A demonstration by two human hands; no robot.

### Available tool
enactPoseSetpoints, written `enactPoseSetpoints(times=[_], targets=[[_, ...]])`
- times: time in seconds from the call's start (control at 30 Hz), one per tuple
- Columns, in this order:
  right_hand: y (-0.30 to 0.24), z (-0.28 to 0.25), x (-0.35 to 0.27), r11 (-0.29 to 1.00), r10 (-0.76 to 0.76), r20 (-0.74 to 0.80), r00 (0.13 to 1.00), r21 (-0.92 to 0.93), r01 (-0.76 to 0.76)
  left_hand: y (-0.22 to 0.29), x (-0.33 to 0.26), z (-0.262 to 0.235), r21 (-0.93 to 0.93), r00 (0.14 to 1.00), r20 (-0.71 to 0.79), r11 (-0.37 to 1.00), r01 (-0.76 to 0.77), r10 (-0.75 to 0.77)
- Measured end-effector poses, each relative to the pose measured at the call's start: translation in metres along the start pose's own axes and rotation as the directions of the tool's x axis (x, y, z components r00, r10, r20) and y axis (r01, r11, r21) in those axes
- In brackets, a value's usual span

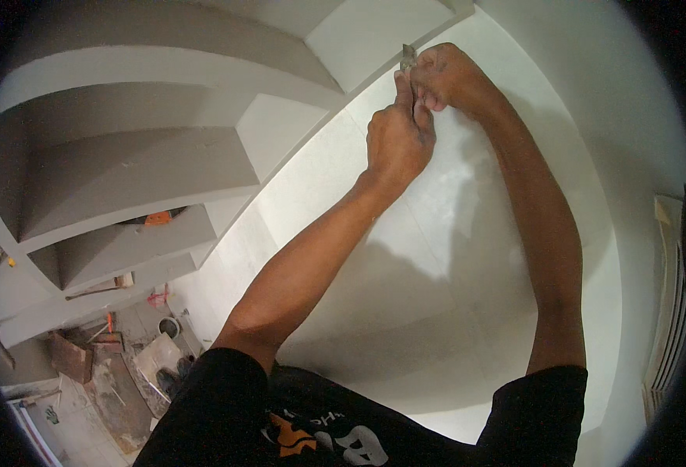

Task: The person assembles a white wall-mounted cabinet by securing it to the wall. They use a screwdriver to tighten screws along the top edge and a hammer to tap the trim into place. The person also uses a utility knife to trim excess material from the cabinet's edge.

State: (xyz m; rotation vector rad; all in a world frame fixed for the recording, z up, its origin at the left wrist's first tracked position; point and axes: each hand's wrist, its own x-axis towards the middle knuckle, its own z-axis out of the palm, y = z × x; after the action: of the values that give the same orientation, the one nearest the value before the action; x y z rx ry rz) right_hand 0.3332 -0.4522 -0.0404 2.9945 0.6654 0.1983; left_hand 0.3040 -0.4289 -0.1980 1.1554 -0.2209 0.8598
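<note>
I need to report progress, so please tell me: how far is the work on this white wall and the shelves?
Done, it seems: the built-in shelves and the wall look evenly coated white. In hand: the left hand and right hand meet on a small grey tool at the shelf edge. Left, probably: clearing the tools and debris on the floor.

Your one camera sits on your head. It looks up along your arms at the white wall (467, 257), close by, with the shelves (140, 179) on its left.
</note>
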Motion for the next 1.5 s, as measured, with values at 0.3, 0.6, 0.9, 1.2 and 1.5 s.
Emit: enactPoseSetpoints(times=[0.3,0.6,0.9,1.2,1.5], targets=[[-0.001,-0.002,0.004,1.0,-0.022,-0.042,0.999,0.017,0.023,0.007,0.008,0.002,0.09,0.997,0.001,0.993,0.076,-0.077],[-0.008,0.0,0.007,0.999,0.039,0.011,0.999,-0.037,-0.039,0.006,0.005,0.002,0.114,0.997,-0.058,0.992,0.052,-0.046],[-0.002,0.007,0.015,0.983,0.017,0.027,0.999,-0.185,-0.011,0.005,0.004,-0.002,0.106,0.999,-0.015,0.993,0.048,-0.047],[-0.015,0.008,0.002,0.993,0.084,-0.002,0.996,-0.077,-0.084,0.0,-0.002,-0.003,0.098,1.0,-0.017,0.995,0.005,-0.003],[-0.002,0.003,0.007,0.995,0.064,-0.04,0.997,-0.073,-0.067,-0.012,0.004,0.001,0.057,0.998,-0.019,0.997,-0.056,0.057]])
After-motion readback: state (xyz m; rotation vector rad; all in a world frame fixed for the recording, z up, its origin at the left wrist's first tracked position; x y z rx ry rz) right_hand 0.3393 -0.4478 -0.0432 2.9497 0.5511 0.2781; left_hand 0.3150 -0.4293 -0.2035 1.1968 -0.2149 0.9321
